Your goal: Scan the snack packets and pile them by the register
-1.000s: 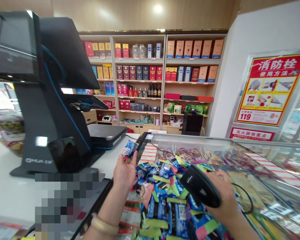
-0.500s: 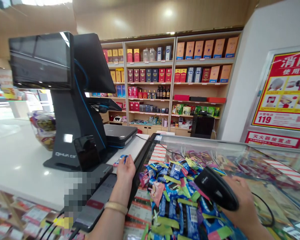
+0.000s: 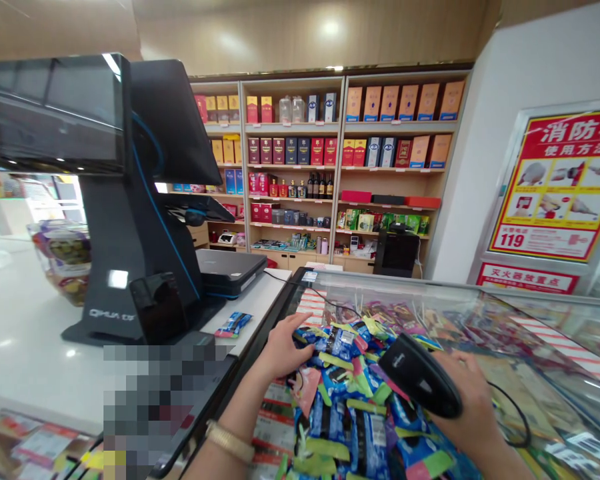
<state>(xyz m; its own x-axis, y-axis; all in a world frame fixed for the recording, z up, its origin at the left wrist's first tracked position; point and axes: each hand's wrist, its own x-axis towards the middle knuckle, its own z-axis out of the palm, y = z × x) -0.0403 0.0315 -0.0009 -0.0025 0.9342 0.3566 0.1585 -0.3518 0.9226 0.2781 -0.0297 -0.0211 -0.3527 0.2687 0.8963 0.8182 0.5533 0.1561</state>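
Note:
My right hand point(image 3: 465, 393) is wrapped round a black barcode scanner point(image 3: 421, 375), its head pointing up and left over a heap of small snack packets point(image 3: 333, 423). The packets are mostly blue, with green and pink parts, and lie on the glass display case. My left hand point(image 3: 287, 347) is at the left edge of the heap, thumb and fingers apart, with nothing held. One blue and pink snack packet point(image 3: 235, 325) lies by itself on the white counter, left of that hand.
A black point-of-sale terminal point(image 3: 145, 200) stands on the white counter point(image 3: 25, 347). Behind it is a flat grey device point(image 3: 233, 270). The scanner's cable point(image 3: 523, 407) loops over the glass case point(image 3: 460, 300). Shelves of boxed goods point(image 3: 293, 150) line the back wall.
My left hand has let go of one snack packet on the white counter and moved right to the heap. The right hand still holds the scanner. The view has shifted slightly.

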